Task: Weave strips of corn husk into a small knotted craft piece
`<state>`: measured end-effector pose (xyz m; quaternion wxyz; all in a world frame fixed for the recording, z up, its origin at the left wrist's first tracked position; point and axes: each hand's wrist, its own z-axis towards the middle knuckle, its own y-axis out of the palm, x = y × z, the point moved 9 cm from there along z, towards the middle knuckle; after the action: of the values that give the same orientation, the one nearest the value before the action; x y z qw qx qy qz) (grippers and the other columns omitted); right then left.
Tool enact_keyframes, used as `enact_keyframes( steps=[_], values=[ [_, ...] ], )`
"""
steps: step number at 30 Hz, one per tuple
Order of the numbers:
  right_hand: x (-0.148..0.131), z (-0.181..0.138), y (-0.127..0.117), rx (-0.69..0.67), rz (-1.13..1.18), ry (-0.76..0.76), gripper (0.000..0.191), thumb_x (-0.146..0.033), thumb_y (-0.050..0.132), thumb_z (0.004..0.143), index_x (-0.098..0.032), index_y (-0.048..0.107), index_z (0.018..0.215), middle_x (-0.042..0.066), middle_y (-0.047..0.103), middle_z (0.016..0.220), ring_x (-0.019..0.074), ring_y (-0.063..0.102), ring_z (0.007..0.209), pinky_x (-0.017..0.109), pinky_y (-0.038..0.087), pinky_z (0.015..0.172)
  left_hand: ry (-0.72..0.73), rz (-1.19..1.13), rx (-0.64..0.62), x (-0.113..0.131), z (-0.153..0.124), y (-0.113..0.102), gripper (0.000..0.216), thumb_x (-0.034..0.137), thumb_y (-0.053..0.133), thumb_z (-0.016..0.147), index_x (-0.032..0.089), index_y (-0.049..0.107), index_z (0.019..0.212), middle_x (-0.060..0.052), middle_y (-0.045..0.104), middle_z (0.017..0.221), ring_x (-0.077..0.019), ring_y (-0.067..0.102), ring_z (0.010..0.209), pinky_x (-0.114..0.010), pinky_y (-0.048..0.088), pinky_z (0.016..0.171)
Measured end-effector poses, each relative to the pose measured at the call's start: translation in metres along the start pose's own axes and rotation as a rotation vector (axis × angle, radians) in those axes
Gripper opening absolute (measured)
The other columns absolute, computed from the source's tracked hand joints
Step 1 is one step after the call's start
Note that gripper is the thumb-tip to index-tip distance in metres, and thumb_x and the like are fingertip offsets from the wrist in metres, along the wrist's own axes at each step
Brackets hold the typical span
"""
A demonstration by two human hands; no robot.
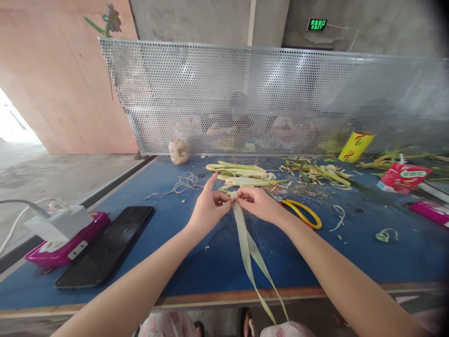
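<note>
Both hands meet over the middle of the blue table and grip one pale green leaf strip [244, 238], possibly corn husk. My left hand [209, 202] pinches its upper end between thumb and index finger. From the other side, my right hand [258, 202] pinches the same end with curled fingers. Two long tails of the strip hang down past the table's front edge. Just behind the hands lies a pile of green and whitish leaves [242, 171]. Yellow-handled scissors [303, 210] rest beside my right wrist, their blades partly hidden by it.
A black phone [108, 248] and a magenta power strip [70, 245] with a white charger lie at left. Loose string [187, 182] trails toward a twine ball [178, 152]. Leaf scraps [315, 171], a yellow roll [356, 146] and a red drink carton [403, 178] sit right. A perforated metal screen [196, 98] stands behind.
</note>
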<state>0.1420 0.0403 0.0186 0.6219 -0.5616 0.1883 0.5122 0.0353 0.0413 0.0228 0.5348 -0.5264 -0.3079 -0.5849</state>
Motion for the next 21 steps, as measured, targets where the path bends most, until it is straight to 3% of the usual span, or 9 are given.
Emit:
enact_keyframes(
  steps=[5,13,21],
  values=[
    [-0.001,0.0,0.002,-0.04,0.029,-0.005,0.011,-0.022,0.047,0.075,-0.018,0.046,0.065,-0.005,0.043,0.054,0.0083,0.04,0.048,0.02,0.029,0.046,0.004,0.03,-0.016,0.0,0.0,0.0,0.086,0.019,0.062,0.067,0.013,0.012,0.137,0.002,0.059,0.065,-0.0109,0.055,0.055,-0.025,0.045,0.055],
    [0.003,0.003,0.007,0.011,0.055,-0.016,0.011,-0.02,0.045,0.073,-0.019,0.042,0.063,-0.006,0.035,0.052,0.0077,0.034,0.047,0.02,0.026,0.045,0.034,0.144,0.029,0.001,0.001,-0.001,0.083,0.017,0.059,0.067,0.012,0.014,0.136,0.003,0.057,0.066,-0.0109,0.055,0.06,-0.025,0.046,0.059],
    [-0.001,0.003,0.004,0.09,0.041,-0.035,0.01,-0.018,0.044,0.069,-0.019,0.038,0.061,-0.006,0.035,0.054,0.0081,0.033,0.049,0.021,0.027,0.048,0.168,0.322,0.08,0.018,-0.005,0.001,0.078,0.013,0.054,0.071,0.014,0.013,0.137,0.003,0.06,0.07,-0.0109,0.058,0.067,-0.027,0.047,0.072]
  ],
)
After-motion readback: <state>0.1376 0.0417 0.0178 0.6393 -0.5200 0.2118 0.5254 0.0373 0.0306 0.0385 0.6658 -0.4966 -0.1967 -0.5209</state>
